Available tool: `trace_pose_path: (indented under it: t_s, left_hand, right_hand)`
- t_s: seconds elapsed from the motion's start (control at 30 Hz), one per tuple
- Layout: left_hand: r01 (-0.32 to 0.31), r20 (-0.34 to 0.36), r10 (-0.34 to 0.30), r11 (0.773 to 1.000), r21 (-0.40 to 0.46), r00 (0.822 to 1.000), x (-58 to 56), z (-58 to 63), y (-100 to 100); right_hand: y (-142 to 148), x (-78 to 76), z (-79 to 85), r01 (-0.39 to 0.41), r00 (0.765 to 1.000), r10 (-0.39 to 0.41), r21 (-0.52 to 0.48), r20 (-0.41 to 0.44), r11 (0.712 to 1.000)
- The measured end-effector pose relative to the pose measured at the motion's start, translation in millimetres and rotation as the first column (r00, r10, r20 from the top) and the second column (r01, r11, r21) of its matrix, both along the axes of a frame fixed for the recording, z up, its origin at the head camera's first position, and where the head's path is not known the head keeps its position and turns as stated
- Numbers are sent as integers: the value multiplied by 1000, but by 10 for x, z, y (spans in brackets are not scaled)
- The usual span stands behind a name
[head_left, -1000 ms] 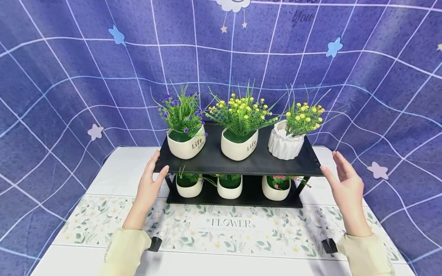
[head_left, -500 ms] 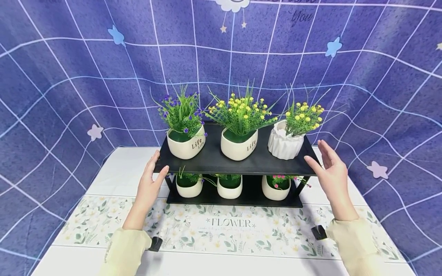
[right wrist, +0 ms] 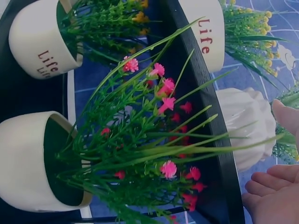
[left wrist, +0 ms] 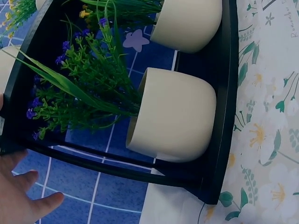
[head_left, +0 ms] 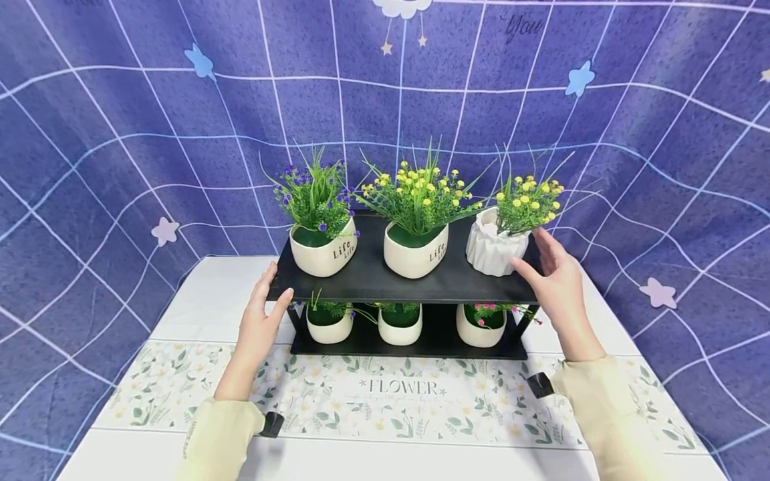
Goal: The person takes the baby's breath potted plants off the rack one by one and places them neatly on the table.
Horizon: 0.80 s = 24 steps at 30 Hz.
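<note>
"What's that right hand (head_left: pixel 558 287) doing by the white fluted pot (head_left: pixel 494 250)?"

"Bracketing it; the thumb lies by the pot's near side and the fingers reach past its right side; the hand is spread, not closed, and I can't tell whether it actually meets the wall; a wide span suits a broad, ribbed shape, I'd say."

"And where does the pot sit?"

"Upright on the top tier of the black rack (head_left: pixel 373 288), towards the right end; its yellow flowers (head_left: pixel 525 200) lean out to the right; placing the hand low makes sense to me, since the flowers would probably bend under a touch while the pot itself looks rigid."

"The left hand (head_left: pixel 259 319) has no pot at all."

"No; it's open at the rack's left end, fingers along the edge, thumb by the front corner; perhaps that's to steady the rack, though I can't see how firmly it presses, if at all."

"The rest look deliberately spaced."

"They do; the purple-flowered pot (head_left: pixel 325 257) stands at the left, the yellow-flowered cream pot (head_left: pixel 415 257) in the middle, both lettered 'Life'; the gaps likely leave room for a hand between; underneath, the pink-flowered pot (head_left: pixel 481 331) takes the lower tier's right side."
</note>
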<state>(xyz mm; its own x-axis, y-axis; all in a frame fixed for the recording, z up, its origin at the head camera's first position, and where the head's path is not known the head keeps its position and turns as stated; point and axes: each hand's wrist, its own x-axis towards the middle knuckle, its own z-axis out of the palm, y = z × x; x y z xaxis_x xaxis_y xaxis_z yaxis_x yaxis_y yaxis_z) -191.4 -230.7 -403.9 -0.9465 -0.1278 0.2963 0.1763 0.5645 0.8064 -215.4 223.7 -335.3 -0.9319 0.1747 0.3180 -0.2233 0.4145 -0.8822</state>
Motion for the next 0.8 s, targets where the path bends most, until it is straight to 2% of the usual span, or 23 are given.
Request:
trace_pose_path:
  t_s: [0.5,0.8]
  left_hand:
    - [-1,-3,1,1000,-5,1000,-6,7,1]
    - [7,-10,-7,1000,-8,1000,-6,7,-3]
  right_hand:
    - [-115,-89,68,28,998,-27,-15,65,1000]
    - [-128,-209,94,42,999,-42,7,18,999]
